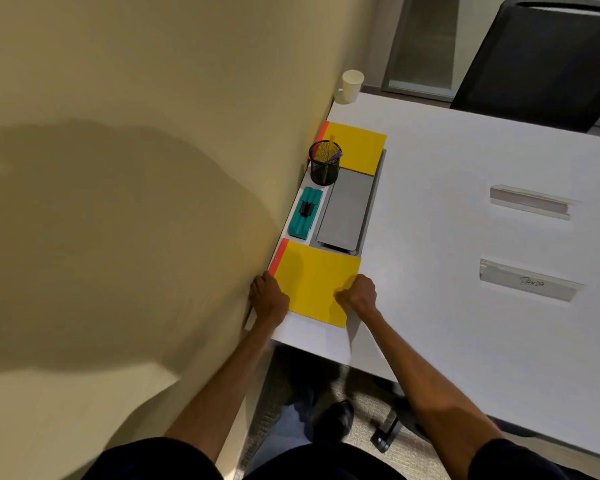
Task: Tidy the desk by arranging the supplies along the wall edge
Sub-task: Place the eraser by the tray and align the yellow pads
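A yellow notepad [316, 278] with a red spine lies at the near end of the white desk [447, 209], against the wall. My left hand [269, 297] grips its left edge next to the wall. My right hand [359, 292] pinches its right edge with curled fingers. Behind it along the wall lie a teal eraser [305, 213] and a grey folder [347, 209]. Further back stands a black mesh pen cup [324, 167], partly on a second yellow notepad [357, 148].
A white paper cup [351, 86] stands at the far desk corner by the wall. Two clear name holders [530, 201] [529, 280] lie on the right of the desk. A black chair [541, 60] stands behind the desk. The desk's front edge is just below my hands.
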A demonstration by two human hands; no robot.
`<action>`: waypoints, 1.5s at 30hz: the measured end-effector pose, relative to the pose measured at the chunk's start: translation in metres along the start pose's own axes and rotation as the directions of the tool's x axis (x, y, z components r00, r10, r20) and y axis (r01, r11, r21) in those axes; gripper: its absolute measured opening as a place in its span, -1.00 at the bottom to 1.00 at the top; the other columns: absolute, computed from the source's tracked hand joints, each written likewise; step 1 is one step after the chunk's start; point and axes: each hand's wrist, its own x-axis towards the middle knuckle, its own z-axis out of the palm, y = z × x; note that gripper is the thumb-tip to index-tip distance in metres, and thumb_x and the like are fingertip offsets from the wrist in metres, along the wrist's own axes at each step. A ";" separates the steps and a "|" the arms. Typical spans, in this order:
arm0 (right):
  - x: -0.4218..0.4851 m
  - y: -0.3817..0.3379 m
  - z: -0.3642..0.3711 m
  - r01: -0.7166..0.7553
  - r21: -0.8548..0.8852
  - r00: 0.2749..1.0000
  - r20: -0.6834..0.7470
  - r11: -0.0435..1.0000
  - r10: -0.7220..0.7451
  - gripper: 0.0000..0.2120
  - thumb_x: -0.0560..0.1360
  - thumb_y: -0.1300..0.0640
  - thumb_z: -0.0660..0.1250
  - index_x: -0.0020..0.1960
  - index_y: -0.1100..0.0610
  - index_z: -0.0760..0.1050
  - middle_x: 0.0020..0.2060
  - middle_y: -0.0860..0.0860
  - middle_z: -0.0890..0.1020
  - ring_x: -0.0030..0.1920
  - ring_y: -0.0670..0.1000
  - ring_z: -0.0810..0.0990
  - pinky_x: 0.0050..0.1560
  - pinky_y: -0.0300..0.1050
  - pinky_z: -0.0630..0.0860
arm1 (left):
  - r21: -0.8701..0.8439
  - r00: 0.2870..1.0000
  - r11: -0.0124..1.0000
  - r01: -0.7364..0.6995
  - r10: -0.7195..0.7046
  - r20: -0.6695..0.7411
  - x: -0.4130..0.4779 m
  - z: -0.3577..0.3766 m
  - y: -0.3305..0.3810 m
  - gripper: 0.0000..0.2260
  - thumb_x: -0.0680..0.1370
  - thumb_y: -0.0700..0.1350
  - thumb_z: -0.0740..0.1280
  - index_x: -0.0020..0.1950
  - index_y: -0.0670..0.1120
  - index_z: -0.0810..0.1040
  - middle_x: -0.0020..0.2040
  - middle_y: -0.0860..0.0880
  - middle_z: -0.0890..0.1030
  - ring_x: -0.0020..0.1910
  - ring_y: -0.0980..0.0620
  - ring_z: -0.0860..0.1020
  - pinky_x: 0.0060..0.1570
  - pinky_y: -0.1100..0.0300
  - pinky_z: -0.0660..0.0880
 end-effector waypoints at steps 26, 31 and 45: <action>0.004 0.006 0.010 0.304 -0.343 0.951 0.056 0.889 -0.304 -0.35 0.45 0.11 0.46 0.47 0.17 0.29 0.42 0.14 0.30 0.41 0.16 0.28 0.28 0.06 0.44 | 0.122 0.930 0.929 -0.348 0.326 0.171 0.013 0.009 -0.005 -0.42 0.61 -0.01 0.32 0.57 -0.09 0.19 0.60 -0.12 0.13 0.59 -0.12 0.13 0.51 -0.01 0.22; -0.001 0.011 0.009 0.309 -0.356 0.949 0.054 0.882 -0.311 -0.31 0.45 0.08 0.46 0.49 0.15 0.26 0.43 0.13 0.31 0.43 0.15 0.27 0.31 0.09 0.40 | 0.120 0.922 0.917 -0.380 0.364 0.134 0.008 0.008 -0.006 -0.42 0.63 0.01 0.27 0.59 -0.08 0.14 0.58 -0.10 0.20 0.57 -0.10 0.20 0.50 0.01 0.25; -0.031 0.033 -0.018 0.301 -0.174 0.945 -0.081 0.938 -0.318 -0.41 0.52 0.01 0.38 0.47 0.12 0.29 0.42 0.11 0.33 0.44 0.12 0.28 0.33 0.10 0.36 | 0.094 0.870 0.865 -0.493 0.491 0.040 -0.030 0.004 0.018 -0.51 0.65 0.01 0.21 0.56 -0.06 0.21 0.55 -0.09 0.26 0.55 -0.07 0.21 0.49 0.04 0.22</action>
